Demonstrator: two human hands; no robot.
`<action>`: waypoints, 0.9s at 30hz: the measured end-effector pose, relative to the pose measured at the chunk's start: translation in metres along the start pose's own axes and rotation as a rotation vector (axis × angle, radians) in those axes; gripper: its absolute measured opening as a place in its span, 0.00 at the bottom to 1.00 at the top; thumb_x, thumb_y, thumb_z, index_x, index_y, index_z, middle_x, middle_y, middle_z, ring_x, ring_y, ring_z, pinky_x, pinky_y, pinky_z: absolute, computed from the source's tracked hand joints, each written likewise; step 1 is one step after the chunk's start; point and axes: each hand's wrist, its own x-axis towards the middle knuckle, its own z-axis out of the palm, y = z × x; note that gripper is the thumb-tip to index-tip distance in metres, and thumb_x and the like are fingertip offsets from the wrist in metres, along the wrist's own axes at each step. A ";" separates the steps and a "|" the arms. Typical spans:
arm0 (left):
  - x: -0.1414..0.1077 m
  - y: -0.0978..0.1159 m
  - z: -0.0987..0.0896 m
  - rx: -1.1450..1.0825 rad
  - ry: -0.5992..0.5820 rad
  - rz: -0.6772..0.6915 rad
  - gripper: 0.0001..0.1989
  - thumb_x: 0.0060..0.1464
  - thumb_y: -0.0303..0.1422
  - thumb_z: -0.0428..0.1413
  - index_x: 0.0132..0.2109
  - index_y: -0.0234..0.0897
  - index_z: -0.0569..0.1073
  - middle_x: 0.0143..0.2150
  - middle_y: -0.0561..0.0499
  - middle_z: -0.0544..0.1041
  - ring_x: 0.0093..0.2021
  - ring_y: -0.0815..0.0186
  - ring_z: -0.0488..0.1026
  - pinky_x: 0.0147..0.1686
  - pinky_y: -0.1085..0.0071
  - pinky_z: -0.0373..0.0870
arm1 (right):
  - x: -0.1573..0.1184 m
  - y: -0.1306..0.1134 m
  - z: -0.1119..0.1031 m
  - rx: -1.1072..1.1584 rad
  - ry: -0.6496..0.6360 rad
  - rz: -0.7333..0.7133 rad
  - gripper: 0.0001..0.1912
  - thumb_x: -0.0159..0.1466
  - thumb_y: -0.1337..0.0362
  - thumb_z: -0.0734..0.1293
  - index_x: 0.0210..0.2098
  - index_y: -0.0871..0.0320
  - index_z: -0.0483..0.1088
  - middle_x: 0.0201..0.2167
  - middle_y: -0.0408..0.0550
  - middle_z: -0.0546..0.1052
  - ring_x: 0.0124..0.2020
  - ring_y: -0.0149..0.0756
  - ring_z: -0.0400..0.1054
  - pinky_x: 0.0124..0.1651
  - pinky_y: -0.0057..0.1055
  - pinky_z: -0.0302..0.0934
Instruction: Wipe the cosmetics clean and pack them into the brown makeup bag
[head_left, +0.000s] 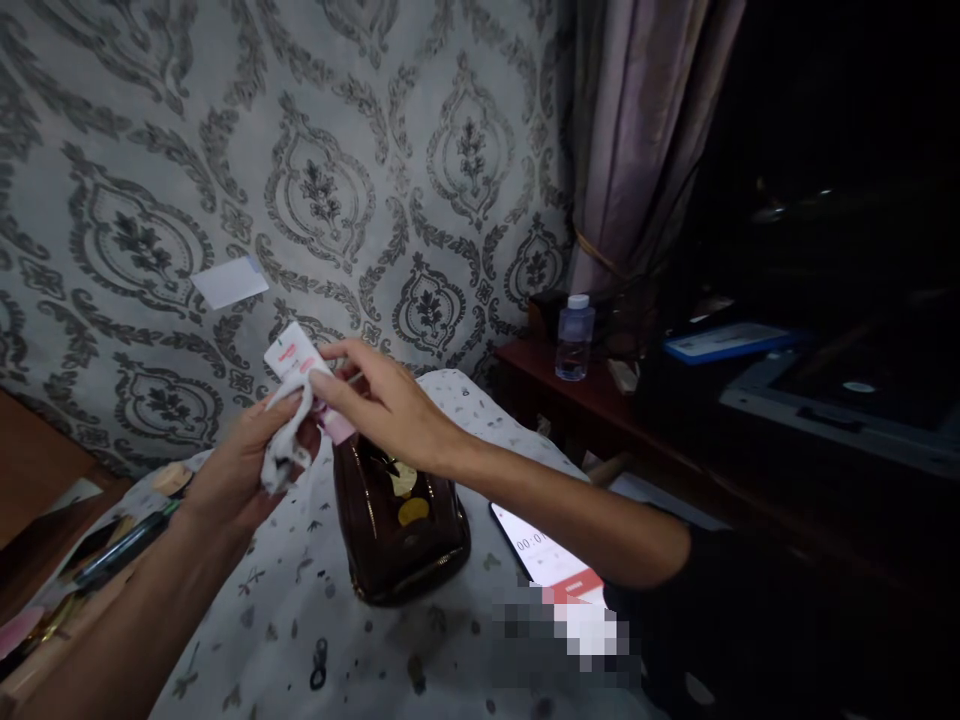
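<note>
My right hand (371,385) pinches a small white and pink packet (291,352) with red lettering, tilted above the bag. Crumpled in my left hand (236,460) is a white cloth (283,450) with dark marks. The cloth touches the packet's lower part. Just beneath both hands stands a dark brown bag (405,560), its gold zip undone. Inside the bag two yellowish round things (412,512) show; the rest of its contents is dark.
A phone with a lit timer (536,540) lies on the patterned white sheet (270,620), right of the bag. Several slim items, among them a dark tube (124,548), lie at the left. A clear bottle (574,338) stands on the reddish-brown ledge (525,358) beside the curtain.
</note>
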 end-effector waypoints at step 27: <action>0.090 -0.020 -0.026 1.650 -0.545 0.509 0.18 0.58 0.34 0.45 0.51 0.40 0.73 0.49 0.48 0.77 0.49 0.57 0.73 0.49 0.64 0.67 | 0.060 0.091 -0.028 -0.910 -0.288 0.079 0.15 0.61 0.69 0.62 0.47 0.58 0.72 0.44 0.51 0.77 0.47 0.42 0.69 0.46 0.31 0.60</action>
